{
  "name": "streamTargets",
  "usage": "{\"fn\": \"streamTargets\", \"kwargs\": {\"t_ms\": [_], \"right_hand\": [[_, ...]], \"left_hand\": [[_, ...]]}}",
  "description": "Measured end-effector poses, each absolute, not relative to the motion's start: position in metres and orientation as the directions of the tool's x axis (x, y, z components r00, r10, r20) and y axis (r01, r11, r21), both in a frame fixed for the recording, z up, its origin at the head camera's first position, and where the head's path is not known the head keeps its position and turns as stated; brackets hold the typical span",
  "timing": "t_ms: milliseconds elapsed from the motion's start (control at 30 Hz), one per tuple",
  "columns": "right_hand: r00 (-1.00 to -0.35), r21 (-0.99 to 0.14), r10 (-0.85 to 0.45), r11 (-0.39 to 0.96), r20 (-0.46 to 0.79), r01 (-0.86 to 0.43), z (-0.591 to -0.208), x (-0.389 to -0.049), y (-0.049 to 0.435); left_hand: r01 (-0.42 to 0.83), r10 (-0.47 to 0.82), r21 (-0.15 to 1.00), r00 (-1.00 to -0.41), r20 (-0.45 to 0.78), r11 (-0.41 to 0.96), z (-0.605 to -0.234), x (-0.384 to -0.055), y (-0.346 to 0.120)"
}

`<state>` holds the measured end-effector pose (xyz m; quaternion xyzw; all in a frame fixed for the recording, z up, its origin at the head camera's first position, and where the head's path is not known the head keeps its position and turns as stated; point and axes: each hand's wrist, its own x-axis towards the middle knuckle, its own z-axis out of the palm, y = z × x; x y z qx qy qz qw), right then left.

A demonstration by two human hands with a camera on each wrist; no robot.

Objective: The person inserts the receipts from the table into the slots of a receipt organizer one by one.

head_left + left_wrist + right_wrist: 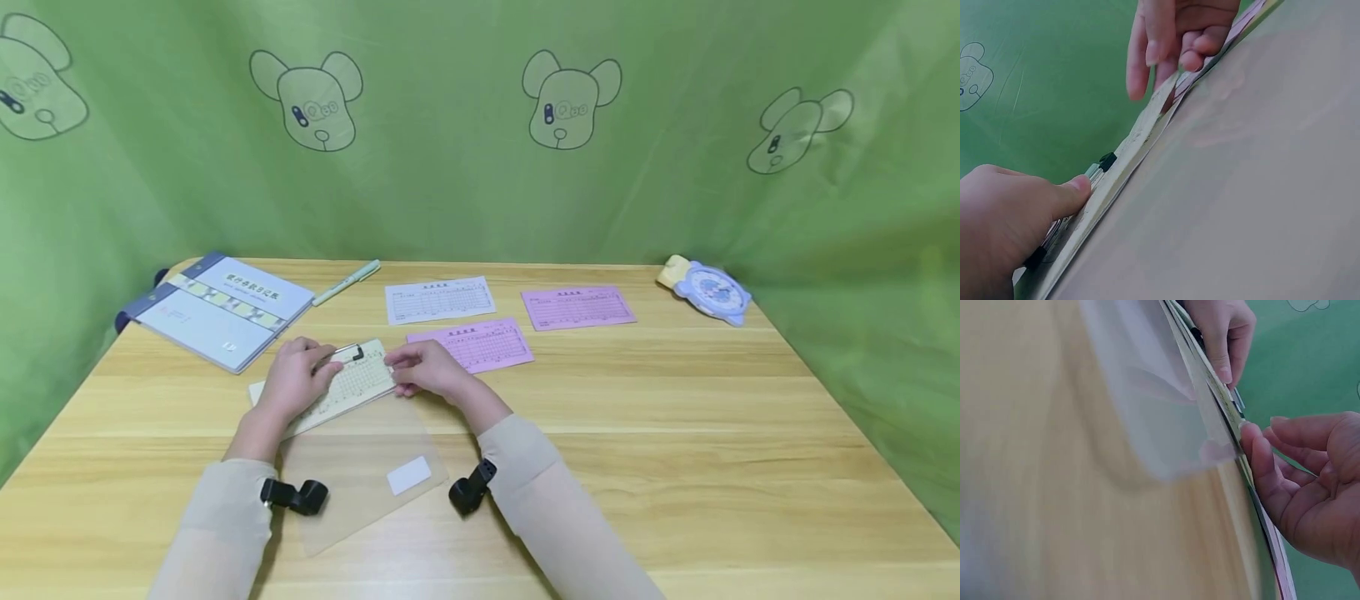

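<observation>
My left hand (pixel 294 375) grips the metal clip (pixel 347 353) with black ends on a stack of pale yellow printed slips (pixel 358 379). In the left wrist view its thumb lies along the clip (pixel 1099 169). My right hand (pixel 431 367) is at the slips' right end, its fingertips touching the edge. In the right wrist view, its thumb stands apart from the paper (pixel 1225 419). A translucent plastic cover (pixel 352 475) with a white label (pixel 408 475) spreads toward me from below the slips. The left fingers' undersides are hidden.
A pink slip (pixel 487 346) lies just beyond my right hand, with a pale blue slip (pixel 441 300) and another pink slip (pixel 577 307) farther back. At left are an account book (pixel 225 308) and a light green pen (pixel 347 283). A small blue clock-like object (pixel 714 290) sits at back right.
</observation>
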<state>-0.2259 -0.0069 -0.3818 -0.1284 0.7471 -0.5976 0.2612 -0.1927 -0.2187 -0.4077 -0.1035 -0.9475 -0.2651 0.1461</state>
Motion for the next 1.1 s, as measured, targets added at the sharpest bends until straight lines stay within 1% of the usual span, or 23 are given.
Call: {"fn": "streamTargets", "kwargs": {"t_ms": [167, 367, 533, 700, 833, 1100], "right_hand": [[-0.835, -0.964, -0.508, 0.25, -0.21, 0.09, -0.38, -0.225, 0.006], [-0.857, -0.962, -0.483, 0.27, -0.177, 0.046, -0.372, -0.224, 0.024], [-0.898, -0.949, -0.413, 0.315, -0.151, 0.015, -0.366, -0.23, 0.049], [-0.932, -0.945, -0.334, 0.327, -0.144, 0.029, -0.362, -0.242, 0.083], [-0.948, -0.938, -0.282, 0.344, -0.146, 0.042, -0.361, -0.252, 0.108], [-0.969, -0.893, -0.202, 0.448, -0.143, 0.038, -0.366, -0.269, 0.14]], "left_hand": [[0.249, 0.09, 0.522, -0.946, 0.311, 0.815, -0.409, -0.193, -0.22], [0.238, 0.071, 0.541, -0.948, 0.311, 0.807, -0.412, -0.193, -0.223], [0.252, 0.069, 0.548, -0.941, 0.332, 0.797, -0.412, -0.193, -0.222], [0.241, 0.061, 0.556, -0.945, 0.322, 0.796, -0.412, -0.194, -0.22], [0.229, 0.054, 0.559, -0.948, 0.312, 0.797, -0.412, -0.194, -0.22], [0.213, 0.041, 0.574, -0.954, 0.297, 0.791, -0.412, -0.194, -0.219]]}}
